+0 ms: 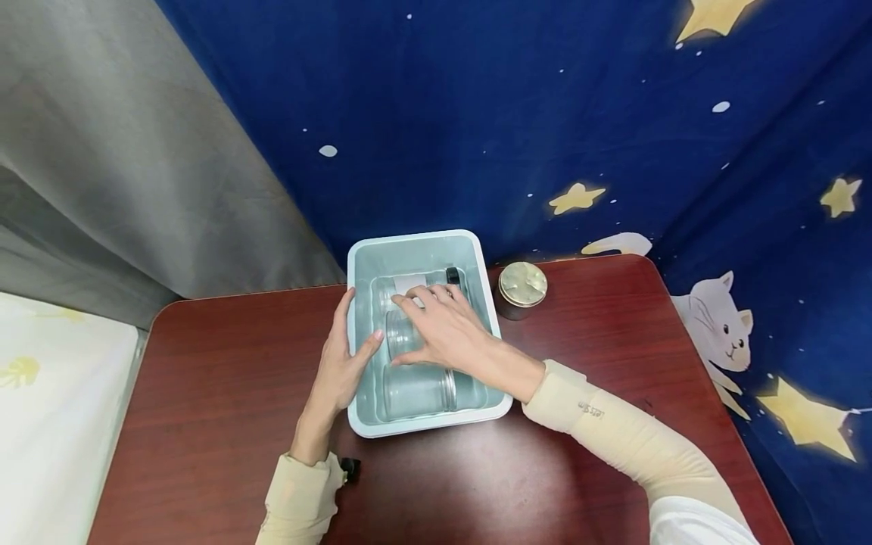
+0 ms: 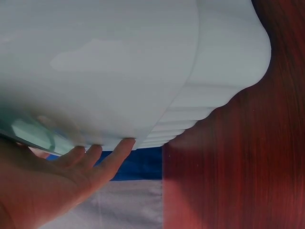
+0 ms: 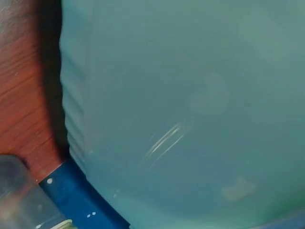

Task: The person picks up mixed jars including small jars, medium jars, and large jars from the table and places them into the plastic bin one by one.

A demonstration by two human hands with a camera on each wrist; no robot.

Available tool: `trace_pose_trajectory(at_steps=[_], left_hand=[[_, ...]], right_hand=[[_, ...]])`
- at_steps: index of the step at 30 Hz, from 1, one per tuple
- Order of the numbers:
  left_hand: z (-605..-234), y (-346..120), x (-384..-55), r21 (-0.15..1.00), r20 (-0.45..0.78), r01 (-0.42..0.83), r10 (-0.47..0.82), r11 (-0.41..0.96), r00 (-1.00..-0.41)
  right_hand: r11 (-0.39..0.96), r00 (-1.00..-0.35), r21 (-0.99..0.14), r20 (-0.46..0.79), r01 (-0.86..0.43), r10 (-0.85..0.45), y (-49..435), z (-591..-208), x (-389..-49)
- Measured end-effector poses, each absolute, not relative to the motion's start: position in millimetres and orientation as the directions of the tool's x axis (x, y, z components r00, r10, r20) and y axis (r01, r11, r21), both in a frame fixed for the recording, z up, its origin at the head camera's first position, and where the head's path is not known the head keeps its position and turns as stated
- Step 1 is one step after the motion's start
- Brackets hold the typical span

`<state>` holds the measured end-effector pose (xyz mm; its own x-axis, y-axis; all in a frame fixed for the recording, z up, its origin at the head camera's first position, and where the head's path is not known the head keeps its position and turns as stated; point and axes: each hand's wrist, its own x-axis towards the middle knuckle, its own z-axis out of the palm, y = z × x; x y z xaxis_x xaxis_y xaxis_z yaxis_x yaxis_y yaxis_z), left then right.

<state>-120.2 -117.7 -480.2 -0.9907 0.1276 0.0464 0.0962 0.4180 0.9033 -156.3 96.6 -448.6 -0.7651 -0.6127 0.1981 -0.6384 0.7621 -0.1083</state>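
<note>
A pale blue plastic bin stands on the table, with several clear jars lying on their sides inside. My right hand reaches in over the right wall and grips the middle clear jar, thumb at its near side and fingers at its far side; its right end is hidden under the hand. Nearer lies a clear jar with a silvery lid. At the far side a white label and a black cap show. My left hand touches the bin's left wall, its fingers extended along the outside, thumb over the rim.
Right of the bin stands a round container with a gold-coloured lid, near the table's back edge. The reddish-brown table meets a blue star-patterned curtain and a grey curtain behind. A white surface lies at the left.
</note>
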Motion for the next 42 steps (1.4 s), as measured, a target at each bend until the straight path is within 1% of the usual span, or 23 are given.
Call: trace_pose_trajectory(at_steps=[3, 9, 20, 23, 30, 42], left_hand=[[-480, -118, -120, 0.903, 0.044, 0.092, 0.123, 0.419, -0.991], [-481, -119, -121, 0.904, 0.05, 0.099, 0.128, 0.415, -0.991], [-481, -117, -122, 0.913, 0.034, 0.087, 0.137, 0.399, -0.99], [-475, -114, -121, 0.917, 0.024, 0.076, 0.136, 0.391, -0.99], [-442, -105, -112, 0.92, 0.022, 0.077, 0.145, 0.385, -0.989], [-441, -109, -111, 0.921, 0.008, 0.061, 0.137, 0.385, -0.99]], right_hand=[[0.762, -0.763, -0.093, 0.189, -0.641, -0.619, 101, -447, -159], [0.756, -0.763, -0.117, 0.181, -0.644, -0.621, 111, -441, -160], [0.732, -0.735, -0.124, 0.255, -0.67, -0.629, 126, -439, -162], [0.73, -0.731, -0.123, 0.266, -0.673, -0.629, 131, -439, -162], [0.731, -0.73, -0.12, 0.276, -0.671, -0.625, 142, -437, -162], [0.72, -0.714, -0.121, 0.315, -0.683, -0.625, 157, -437, -166]])
